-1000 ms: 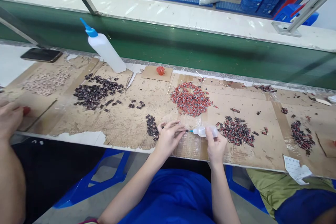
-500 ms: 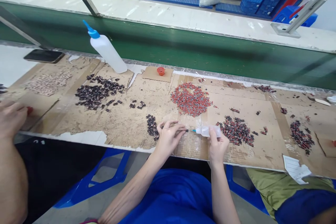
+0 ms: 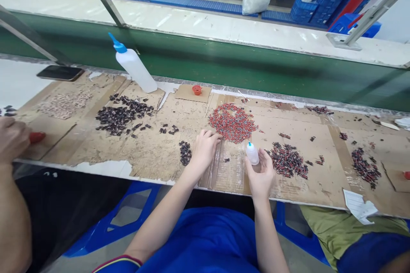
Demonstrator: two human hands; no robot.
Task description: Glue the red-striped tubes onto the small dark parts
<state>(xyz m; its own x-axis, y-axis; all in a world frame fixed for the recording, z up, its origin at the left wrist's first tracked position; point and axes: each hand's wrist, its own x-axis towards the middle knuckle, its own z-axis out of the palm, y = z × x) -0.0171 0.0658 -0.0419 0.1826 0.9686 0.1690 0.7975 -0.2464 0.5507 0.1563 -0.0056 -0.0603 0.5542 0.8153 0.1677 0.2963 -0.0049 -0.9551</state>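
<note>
- The left hand (image 3: 205, 148) lies knuckles-up at the near left edge of the pile of small red cylindrical pieces (image 3: 233, 122). Its fingertips curl down onto the pieces, and I cannot tell whether they have pinched 1.
- The right hand (image 3: 261, 175) grasps the small white plastic squeeze bottle with a blue tip (image 3: 252, 154) between thumb and fingers. The bottle stands upright, nozzle up, over the brown cardboard-covered bench (image 3: 153, 158), between the red pile and a heap of dark-and-red pieces (image 3: 287, 161).
- 1 tiny dark piece (image 3: 226, 160) lies alone on the cardboard between the 2 hands, touching neither.
- The step in hand looks like a pick from the red pile, with the bottle held idle.
- A next move would call for lifting a single piece clear of its neighbours. The bottle would then be tipped level so the nozzle meets the piece's end, with only a light squeeze.
- Well to the left, a large white squeeze bottle with a blue spout (image 3: 136, 67) leans at the bench's far edge. A co-worker's hand (image 3: 13, 138) rests at the left border.
</note>
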